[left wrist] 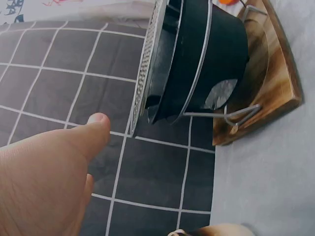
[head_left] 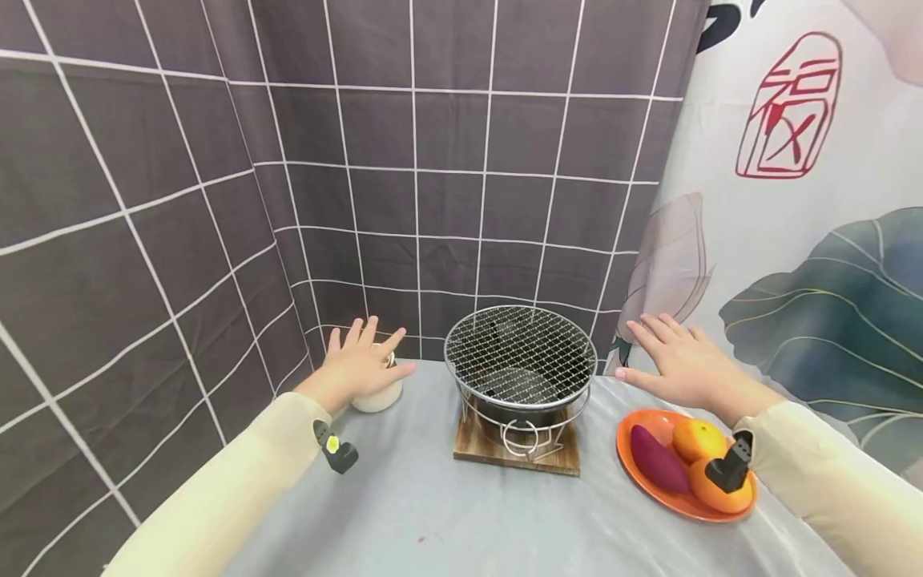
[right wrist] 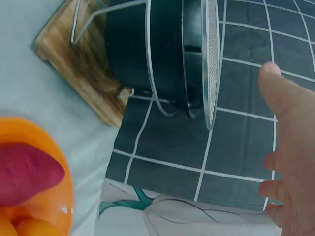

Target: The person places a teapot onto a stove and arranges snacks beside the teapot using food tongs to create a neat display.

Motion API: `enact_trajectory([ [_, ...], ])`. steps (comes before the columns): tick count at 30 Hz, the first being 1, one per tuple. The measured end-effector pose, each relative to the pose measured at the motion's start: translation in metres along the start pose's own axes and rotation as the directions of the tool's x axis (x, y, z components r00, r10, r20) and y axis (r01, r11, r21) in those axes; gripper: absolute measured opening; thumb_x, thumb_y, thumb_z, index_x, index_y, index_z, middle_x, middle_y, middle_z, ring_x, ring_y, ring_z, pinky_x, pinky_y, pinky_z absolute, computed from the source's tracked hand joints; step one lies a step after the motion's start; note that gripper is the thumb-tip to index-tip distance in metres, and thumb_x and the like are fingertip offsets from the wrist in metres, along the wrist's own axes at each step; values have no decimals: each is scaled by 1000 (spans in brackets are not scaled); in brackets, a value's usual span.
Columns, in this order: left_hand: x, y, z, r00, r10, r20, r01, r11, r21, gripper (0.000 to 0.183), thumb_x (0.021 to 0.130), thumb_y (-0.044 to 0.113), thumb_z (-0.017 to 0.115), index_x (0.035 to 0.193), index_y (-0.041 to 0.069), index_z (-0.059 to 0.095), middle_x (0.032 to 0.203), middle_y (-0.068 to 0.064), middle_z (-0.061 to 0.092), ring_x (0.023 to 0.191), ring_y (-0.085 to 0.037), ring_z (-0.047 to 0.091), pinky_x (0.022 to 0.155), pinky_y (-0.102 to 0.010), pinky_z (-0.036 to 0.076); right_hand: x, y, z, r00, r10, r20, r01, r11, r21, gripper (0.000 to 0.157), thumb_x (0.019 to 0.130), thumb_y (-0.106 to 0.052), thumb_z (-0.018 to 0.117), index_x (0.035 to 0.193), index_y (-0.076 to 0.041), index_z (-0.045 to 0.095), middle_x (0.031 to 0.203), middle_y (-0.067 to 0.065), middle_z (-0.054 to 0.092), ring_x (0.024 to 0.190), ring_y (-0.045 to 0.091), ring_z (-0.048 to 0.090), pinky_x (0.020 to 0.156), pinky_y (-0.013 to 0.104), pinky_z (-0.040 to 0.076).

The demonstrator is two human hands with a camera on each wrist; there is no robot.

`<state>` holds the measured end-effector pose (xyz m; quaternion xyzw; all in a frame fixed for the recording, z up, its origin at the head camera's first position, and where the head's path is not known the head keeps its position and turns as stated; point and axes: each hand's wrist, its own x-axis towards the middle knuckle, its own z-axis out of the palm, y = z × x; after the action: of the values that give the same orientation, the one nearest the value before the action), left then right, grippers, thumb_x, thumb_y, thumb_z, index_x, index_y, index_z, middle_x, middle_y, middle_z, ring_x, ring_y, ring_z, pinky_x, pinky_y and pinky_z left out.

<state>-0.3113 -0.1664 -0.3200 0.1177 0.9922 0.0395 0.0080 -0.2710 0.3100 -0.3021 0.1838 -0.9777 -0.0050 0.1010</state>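
Both hands are held out in the air, fingers spread, with nothing in them. My left hand [head_left: 358, 365] is above a white jar-like container [head_left: 378, 398], which it partly hides in the head view. Between the hands stands a small black grill stove [left wrist: 216, 59] in a wire stand, topped by a round wire mesh grate [head_left: 521, 353]. Under it lies a square wooden board [head_left: 515, 458]. To the right of the grate, my right hand [head_left: 681, 361] hovers beyond an orange plate [head_left: 671, 501]. That plate carries a purple sweet potato [head_left: 658, 458] and orange citrus fruits [head_left: 698, 439].
A pale grey cloth covers the table [head_left: 404, 497]. Dark curtain with a white grid [head_left: 447, 200] hangs close behind and along the left. At the right is a white curtain with a leaf print [head_left: 836, 312]. Black cameras are strapped to both wrists.
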Motion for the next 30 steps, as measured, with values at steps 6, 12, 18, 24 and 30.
enact_trajectory([
  [6,-7,-1,12,999,39,-38,-40,999,-29,83,94,74,35,162,28,22,166,-25,6,153,-46,0,117,-68,-4,-9,-4,10,993,-73,-97,75,997,19,84,93,-58,60,148,4,44,147,31,45,136,55,37,109,69,29],
  [12,-16,-2,28,976,136,-171,-145,989,-42,72,98,64,43,159,27,34,164,-25,19,150,-48,15,118,-67,11,-16,-10,23,978,-111,-176,123,991,59,77,92,-48,67,144,6,49,137,28,53,125,48,49,105,64,38],
  [18,-22,-8,42,950,172,-261,-185,982,-27,67,99,58,48,154,20,44,158,-27,32,146,-49,27,115,-68,22,-23,-18,34,986,-59,-153,75,992,102,74,93,-47,66,145,3,49,138,28,53,126,50,49,105,65,38],
  [24,-32,-17,54,944,166,-284,-186,981,-46,64,99,51,53,153,17,46,160,-26,29,147,-49,25,116,-68,18,-30,-25,53,987,-25,-157,44,991,124,73,94,-49,65,146,-1,50,137,28,54,125,50,51,103,64,41],
  [30,-43,-21,65,962,132,-239,-159,982,-98,65,100,52,51,156,21,41,159,-31,25,147,-53,19,117,-69,12,-37,-32,79,981,-33,-192,61,988,142,69,94,-46,66,146,-3,51,138,24,55,126,46,53,103,61,42],
])
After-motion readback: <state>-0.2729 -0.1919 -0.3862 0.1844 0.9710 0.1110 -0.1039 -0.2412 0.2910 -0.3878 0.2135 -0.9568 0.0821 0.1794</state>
